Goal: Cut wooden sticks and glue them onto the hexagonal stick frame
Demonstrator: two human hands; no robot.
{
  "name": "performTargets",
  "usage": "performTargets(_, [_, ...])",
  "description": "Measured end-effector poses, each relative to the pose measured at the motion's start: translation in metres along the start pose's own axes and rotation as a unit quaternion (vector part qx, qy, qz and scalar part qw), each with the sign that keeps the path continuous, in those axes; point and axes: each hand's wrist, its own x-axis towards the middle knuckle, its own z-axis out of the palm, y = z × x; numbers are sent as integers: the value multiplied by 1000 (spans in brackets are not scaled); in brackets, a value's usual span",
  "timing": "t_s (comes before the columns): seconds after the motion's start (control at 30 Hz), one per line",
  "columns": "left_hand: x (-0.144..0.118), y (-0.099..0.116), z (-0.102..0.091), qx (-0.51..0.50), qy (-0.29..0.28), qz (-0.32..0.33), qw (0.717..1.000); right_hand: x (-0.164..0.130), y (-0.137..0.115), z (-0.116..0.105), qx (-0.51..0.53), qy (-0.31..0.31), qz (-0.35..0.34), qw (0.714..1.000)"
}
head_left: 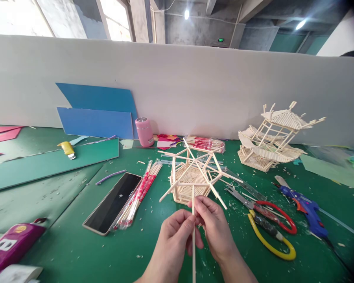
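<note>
Between the fingertips of my left hand (177, 234) and my right hand (214, 224) is a thin pale wooden stick (194, 251), pinched by both. It points away from me, and its far end meets or overlaps the near edge of a stick-built frame (191, 183); I cannot tell whether they touch. The frame has a several-sided base of laid sticks, short uprights and long sticks crossing over the top. To the right lie scissors (261, 216) with one red and one yellow handle. A blue glue gun (305, 210) lies farther right.
At the back right stands a tiered stick pavilion (271, 141). A phone (113, 202) and bagged sticks (140, 194) lie left of the frame. Behind are a pink canister (144, 131) and blue boards (97, 122). A yellow cutter (67, 149) rests on a green board (97, 157).
</note>
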Motion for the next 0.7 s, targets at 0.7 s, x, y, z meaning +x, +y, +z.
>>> performTargets(0.7, [3,-2,-1,-16,-4,-6,1000,0,-2,0,-4,2,4,1000])
